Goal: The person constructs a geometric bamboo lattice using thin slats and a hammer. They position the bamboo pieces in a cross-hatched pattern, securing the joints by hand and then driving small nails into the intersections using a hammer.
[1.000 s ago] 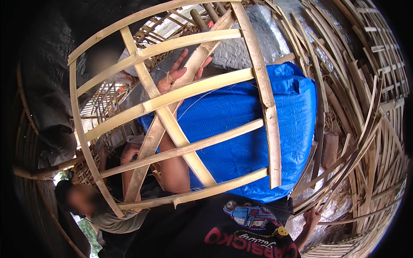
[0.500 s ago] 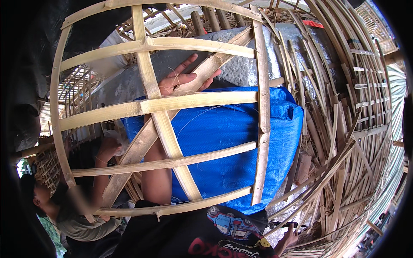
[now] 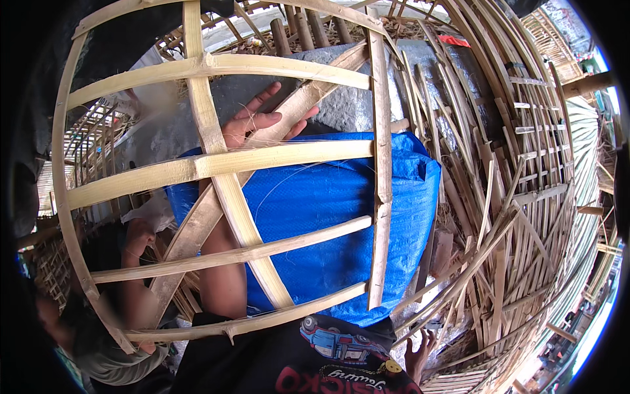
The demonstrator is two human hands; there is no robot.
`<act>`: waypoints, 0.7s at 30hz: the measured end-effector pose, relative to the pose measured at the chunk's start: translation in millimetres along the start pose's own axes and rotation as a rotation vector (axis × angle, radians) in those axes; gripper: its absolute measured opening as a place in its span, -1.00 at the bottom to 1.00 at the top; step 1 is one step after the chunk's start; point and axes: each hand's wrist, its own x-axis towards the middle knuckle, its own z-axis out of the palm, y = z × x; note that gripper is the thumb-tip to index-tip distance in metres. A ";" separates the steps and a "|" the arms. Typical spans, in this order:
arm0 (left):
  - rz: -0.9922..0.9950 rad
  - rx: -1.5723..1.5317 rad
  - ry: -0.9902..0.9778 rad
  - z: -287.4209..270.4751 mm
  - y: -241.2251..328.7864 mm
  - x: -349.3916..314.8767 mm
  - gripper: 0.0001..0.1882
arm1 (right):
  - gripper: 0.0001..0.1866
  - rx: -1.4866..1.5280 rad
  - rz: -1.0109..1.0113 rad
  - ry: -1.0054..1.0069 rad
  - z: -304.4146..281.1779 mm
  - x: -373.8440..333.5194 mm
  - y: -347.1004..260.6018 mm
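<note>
A bamboo frame of pale split slats, crossed into a wide grid, stands in front of me. A broad diagonal slat runs behind its crosspieces. My left hand grips that diagonal slat near its upper part, thumb on the near face and fingertips showing past the far edge. Thin fibres hang by the fingers. Low on the right, beside my dark printed shirt, my right hand has its fingers apart, with nothing visible in them. Blue woven sheeting lies behind the frame, over my lap.
Many loose bamboo strips and a woven lattice fill the right side. Another person's hand is close to the frame's left edge. Short bamboo posts and a grey concrete slab stand beyond.
The whole view has shifted, so the frame and my left hand appear slightly farther left. My right hand has opened; the dark slender object beside it earlier is no longer visible.
</note>
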 end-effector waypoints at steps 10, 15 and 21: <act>-0.225 0.024 0.048 -35.8 -3.1 -7.9 -0.45 | -0.36 0.239 0.180 -0.080 30.1 12.7 4.5; -0.271 0.073 0.036 -15.0 -9.6 0.1 -0.46 | -0.61 0.249 0.393 0.260 27.1 1.8 24.6; -0.183 0.042 -0.011 -25.1 22.8 5.3 -0.46 | -0.35 -0.152 0.043 -0.076 11.9 38.1 30.3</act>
